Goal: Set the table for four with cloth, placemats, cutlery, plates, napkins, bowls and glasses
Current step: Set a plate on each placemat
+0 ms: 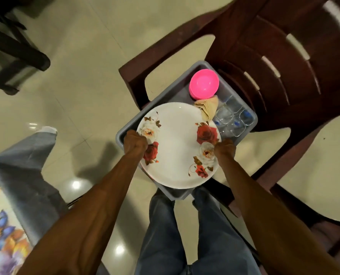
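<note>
A white plate with red and white roses (177, 145) lies on top in a grey plastic tub (161, 100) that rests on a dark red chair. My left hand (135, 142) grips the plate's left rim and my right hand (224, 148) grips its right rim. Whether more plates lie under it I cannot tell. Behind the plate in the tub are stacked pink bowls (204, 84), folded tan napkins (208, 108) and several clear glasses (230, 121). The grey tablecloth (24, 161) hangs at the left, with a flowered placemat (0, 229) on it.
The dark red plastic chair (274, 66) fills the right side, its back to the upper right. A dark furniture frame (12, 52) stands at the upper left. My legs in jeans (185, 235) are below the tub. Glossy beige floor tiles lie between.
</note>
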